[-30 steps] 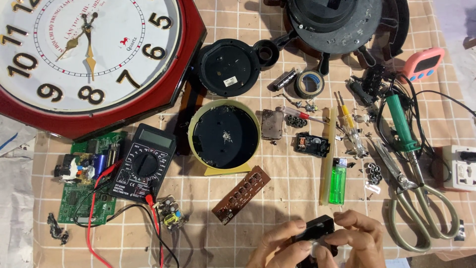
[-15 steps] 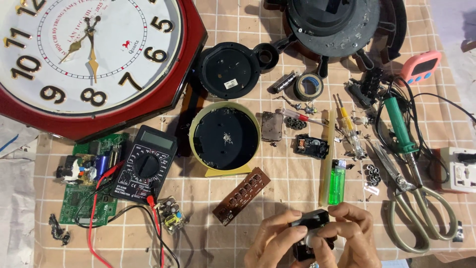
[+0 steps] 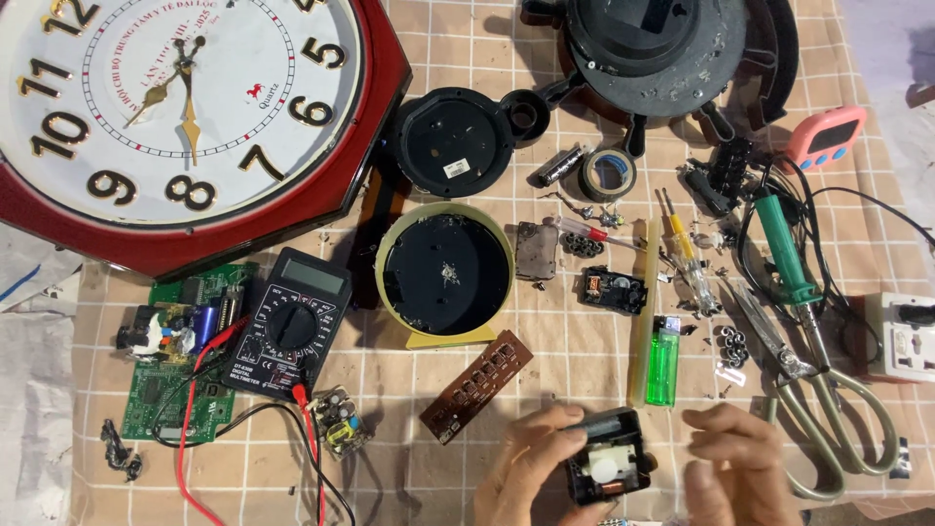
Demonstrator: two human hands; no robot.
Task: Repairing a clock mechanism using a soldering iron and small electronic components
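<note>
Head view: left hand (image 3: 531,468) clamped on a small black clock movement (image 3: 609,468), casing open, white gear exposed, held low over the checked surface (image 3: 545,360) just below the green lighter (image 3: 663,358). Right hand (image 3: 735,468) beside it, fingers loosely apart, blurred, gripping nothing. Risk: tilting the open movement could spill its gear among the scattered screws (image 3: 729,343), hard to find again.

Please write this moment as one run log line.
left hand: holds black clock movement | right hand: beside it, blurred | green lighter: on cloth
</note>
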